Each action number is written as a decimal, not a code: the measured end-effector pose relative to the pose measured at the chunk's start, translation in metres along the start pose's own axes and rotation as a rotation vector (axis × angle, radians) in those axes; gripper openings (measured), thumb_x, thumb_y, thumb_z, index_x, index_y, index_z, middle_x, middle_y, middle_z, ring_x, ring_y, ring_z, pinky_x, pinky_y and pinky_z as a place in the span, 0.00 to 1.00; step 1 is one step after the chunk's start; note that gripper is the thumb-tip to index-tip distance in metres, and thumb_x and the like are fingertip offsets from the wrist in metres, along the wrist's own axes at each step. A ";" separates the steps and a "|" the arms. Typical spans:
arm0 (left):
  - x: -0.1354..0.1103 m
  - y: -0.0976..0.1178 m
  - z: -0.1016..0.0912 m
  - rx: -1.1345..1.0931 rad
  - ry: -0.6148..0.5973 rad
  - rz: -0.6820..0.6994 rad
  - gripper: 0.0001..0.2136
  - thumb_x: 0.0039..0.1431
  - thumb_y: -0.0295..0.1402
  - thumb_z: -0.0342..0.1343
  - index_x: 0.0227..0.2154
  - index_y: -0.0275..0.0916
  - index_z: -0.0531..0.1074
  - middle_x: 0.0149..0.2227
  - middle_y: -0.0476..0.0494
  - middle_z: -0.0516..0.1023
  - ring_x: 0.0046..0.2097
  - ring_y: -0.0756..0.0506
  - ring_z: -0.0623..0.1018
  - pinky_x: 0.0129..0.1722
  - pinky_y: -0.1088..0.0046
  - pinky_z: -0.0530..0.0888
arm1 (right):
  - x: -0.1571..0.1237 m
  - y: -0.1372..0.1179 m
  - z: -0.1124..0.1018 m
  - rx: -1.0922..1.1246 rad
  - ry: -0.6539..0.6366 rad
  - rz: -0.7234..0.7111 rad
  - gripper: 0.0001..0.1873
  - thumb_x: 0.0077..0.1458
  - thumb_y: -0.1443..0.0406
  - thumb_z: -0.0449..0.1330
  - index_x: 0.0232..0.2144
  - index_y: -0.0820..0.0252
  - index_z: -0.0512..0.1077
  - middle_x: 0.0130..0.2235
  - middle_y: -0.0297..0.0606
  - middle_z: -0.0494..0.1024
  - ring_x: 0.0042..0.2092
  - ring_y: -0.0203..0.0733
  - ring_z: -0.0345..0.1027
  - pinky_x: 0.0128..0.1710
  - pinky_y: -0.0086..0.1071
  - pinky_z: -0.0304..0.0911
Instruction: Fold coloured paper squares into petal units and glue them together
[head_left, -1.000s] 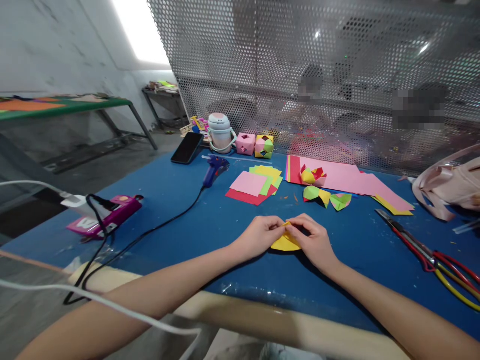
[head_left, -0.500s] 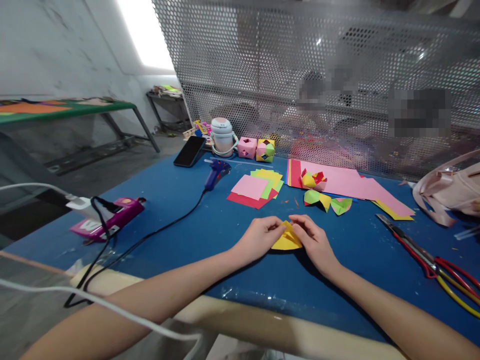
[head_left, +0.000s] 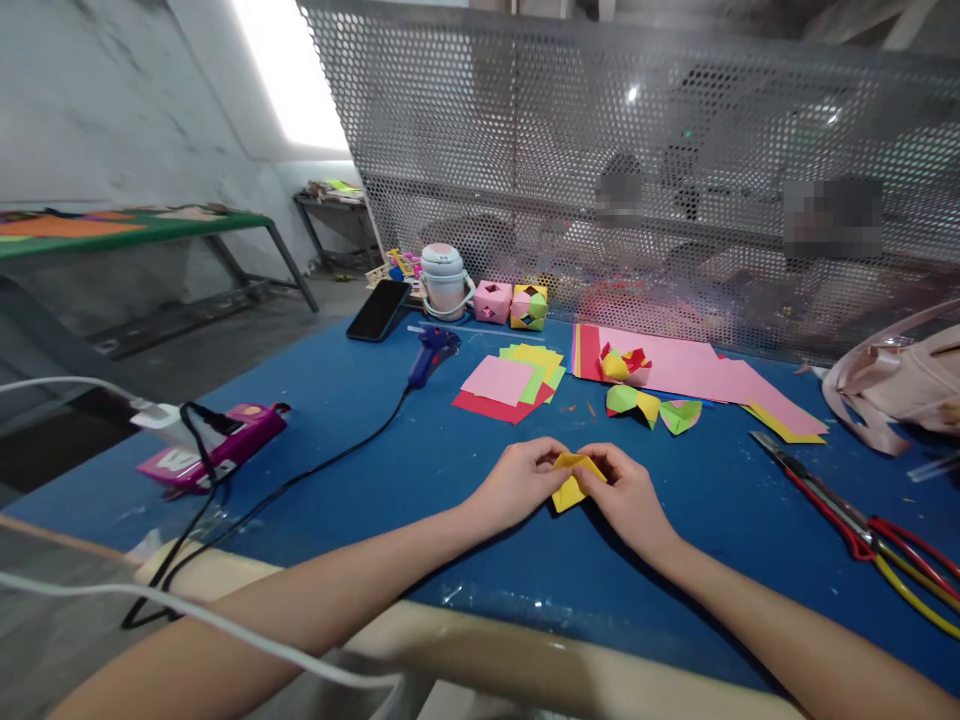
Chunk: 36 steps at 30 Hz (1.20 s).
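A folded yellow paper (head_left: 570, 494) is pinched between both hands, low over the blue tabletop near its front edge. My left hand (head_left: 520, 484) is closed on its left side, with thumb and fingers at the upper edge. From the right, my right hand (head_left: 627, 498) grips the same piece, its thumb pressed on the face. Beyond them lie a pink square sheet (head_left: 496, 380) on green, yellow and red sheets, and folded green-and-yellow paper pieces (head_left: 636, 403). A folded pink, red and yellow paper piece (head_left: 624, 365) sits on the pink sheets.
A blue glue gun (head_left: 432, 352) trails a black cord to a purple power strip (head_left: 247, 440). Scissors (head_left: 896, 545) and a utility knife (head_left: 806, 480) lie at right. A phone (head_left: 378, 310), jug (head_left: 444, 283) and paper cubes (head_left: 493, 302) stand before the perforated metal screen (head_left: 450, 120).
The yellow paper has gone from a wide triangle-like shape to a smaller, more upright folded form. Both hands still hold it, with the right thumb now over its face.
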<state>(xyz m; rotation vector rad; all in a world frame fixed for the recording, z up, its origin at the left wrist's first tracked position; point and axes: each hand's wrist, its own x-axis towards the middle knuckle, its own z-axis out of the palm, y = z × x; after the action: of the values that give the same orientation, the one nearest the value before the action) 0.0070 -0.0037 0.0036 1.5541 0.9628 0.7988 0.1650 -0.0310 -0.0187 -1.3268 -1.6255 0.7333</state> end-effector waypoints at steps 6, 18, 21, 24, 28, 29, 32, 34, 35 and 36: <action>0.001 -0.002 -0.001 0.099 0.081 0.026 0.05 0.46 0.28 0.53 0.27 0.33 0.71 0.22 0.53 0.67 0.25 0.54 0.64 0.24 0.80 0.62 | -0.001 -0.006 0.000 -0.005 -0.032 -0.032 0.12 0.52 0.59 0.56 0.35 0.60 0.69 0.30 0.35 0.74 0.29 0.36 0.66 0.29 0.28 0.64; 0.001 -0.004 -0.001 -0.037 -0.020 0.007 0.09 0.47 0.29 0.52 0.34 0.35 0.67 0.28 0.51 0.70 0.29 0.52 0.70 0.28 0.79 0.67 | -0.001 -0.006 -0.004 -0.126 0.053 -0.084 0.08 0.54 0.63 0.54 0.27 0.60 0.70 0.27 0.35 0.74 0.29 0.37 0.66 0.29 0.29 0.61; 0.002 -0.006 -0.002 -0.131 -0.056 -0.047 0.15 0.45 0.26 0.54 0.38 0.35 0.64 0.32 0.50 0.71 0.31 0.52 0.72 0.32 0.76 0.69 | -0.001 -0.007 -0.004 -0.136 0.070 -0.095 0.08 0.54 0.63 0.54 0.28 0.61 0.70 0.28 0.35 0.74 0.29 0.37 0.66 0.30 0.29 0.61; 0.003 -0.009 -0.003 -0.123 -0.020 -0.066 0.13 0.44 0.26 0.55 0.37 0.35 0.64 0.29 0.51 0.70 0.29 0.52 0.72 0.30 0.77 0.69 | -0.002 -0.008 -0.003 -0.161 0.061 -0.140 0.08 0.54 0.64 0.54 0.28 0.60 0.70 0.27 0.34 0.73 0.28 0.36 0.65 0.29 0.28 0.60; 0.004 -0.013 -0.001 -0.125 -0.013 -0.044 0.13 0.44 0.25 0.54 0.36 0.36 0.65 0.28 0.52 0.70 0.28 0.53 0.72 0.29 0.78 0.69 | -0.003 -0.008 -0.002 -0.174 0.058 -0.190 0.08 0.55 0.65 0.53 0.27 0.59 0.70 0.27 0.33 0.72 0.28 0.35 0.64 0.29 0.28 0.60; 0.004 -0.014 0.000 -0.126 -0.015 -0.044 0.13 0.44 0.25 0.54 0.36 0.36 0.65 0.28 0.52 0.70 0.28 0.53 0.72 0.28 0.78 0.69 | -0.003 -0.008 -0.002 -0.173 0.056 -0.195 0.08 0.55 0.65 0.53 0.27 0.59 0.70 0.27 0.33 0.72 0.28 0.35 0.64 0.29 0.28 0.60; 0.003 -0.011 0.001 -0.131 -0.026 -0.062 0.11 0.44 0.25 0.54 0.34 0.36 0.65 0.28 0.53 0.69 0.27 0.53 0.72 0.27 0.77 0.70 | -0.003 -0.007 -0.003 -0.169 0.045 -0.198 0.08 0.55 0.65 0.53 0.27 0.59 0.70 0.28 0.34 0.72 0.29 0.36 0.65 0.30 0.28 0.60; 0.002 -0.010 0.001 -0.139 -0.037 -0.075 0.10 0.44 0.25 0.53 0.32 0.35 0.65 0.27 0.53 0.69 0.26 0.53 0.71 0.26 0.77 0.71 | -0.002 -0.006 -0.003 -0.165 0.040 -0.193 0.08 0.55 0.65 0.53 0.27 0.59 0.70 0.28 0.34 0.72 0.29 0.36 0.65 0.30 0.29 0.60; 0.002 -0.009 0.001 -0.139 -0.043 -0.083 0.09 0.44 0.25 0.53 0.32 0.35 0.66 0.27 0.53 0.69 0.26 0.52 0.71 0.26 0.76 0.71 | -0.002 -0.006 -0.003 -0.162 0.039 -0.188 0.08 0.55 0.65 0.53 0.27 0.59 0.70 0.28 0.34 0.72 0.29 0.36 0.65 0.30 0.29 0.60; 0.002 -0.008 0.001 -0.132 -0.047 -0.089 0.08 0.45 0.25 0.53 0.32 0.35 0.66 0.26 0.52 0.69 0.26 0.52 0.71 0.26 0.76 0.71 | -0.002 -0.005 -0.003 -0.158 0.037 -0.182 0.08 0.55 0.65 0.54 0.27 0.59 0.70 0.28 0.34 0.72 0.29 0.36 0.65 0.30 0.29 0.60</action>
<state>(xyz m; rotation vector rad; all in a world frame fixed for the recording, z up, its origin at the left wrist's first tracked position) 0.0078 -0.0019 -0.0048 1.4005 0.9198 0.7451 0.1659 -0.0347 -0.0135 -1.2736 -1.7767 0.4765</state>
